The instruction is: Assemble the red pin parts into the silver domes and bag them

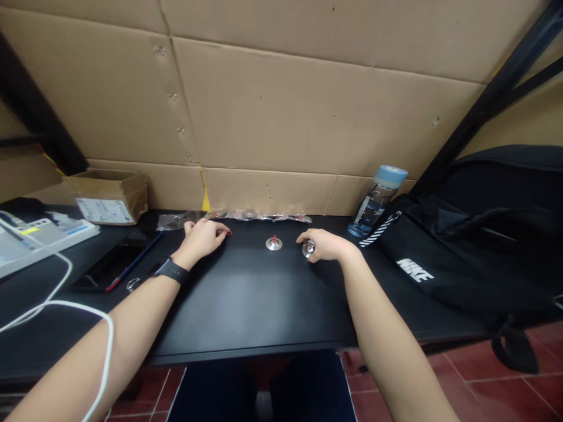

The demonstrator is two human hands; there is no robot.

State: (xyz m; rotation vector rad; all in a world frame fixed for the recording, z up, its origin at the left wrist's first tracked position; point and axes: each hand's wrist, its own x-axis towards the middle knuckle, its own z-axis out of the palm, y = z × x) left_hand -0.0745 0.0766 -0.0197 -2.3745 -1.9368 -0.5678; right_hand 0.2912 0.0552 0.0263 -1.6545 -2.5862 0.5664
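Between my hands, a round silver metal disc (273, 243) with a small red piece standing at its centre lies on the black table (246, 310). My right hand (323, 245) has its thumb and fingers closed round the edges of a second silver disc (308, 249), at the table surface. To the left, my left hand (204, 238), with a black watch on the wrist, pinches a small red piece (229, 232) at its fingertips. Behind the hands, a row of clear plastic packets (264, 215) with bits of red and silver lies along the cardboard wall.
At the left are a cardboard box (109, 199), a white power strip (53, 237) with white cables, a dark tablet (116, 261) and a pen. A bottle (373, 202) and a black bag (466, 246) stand at the right.
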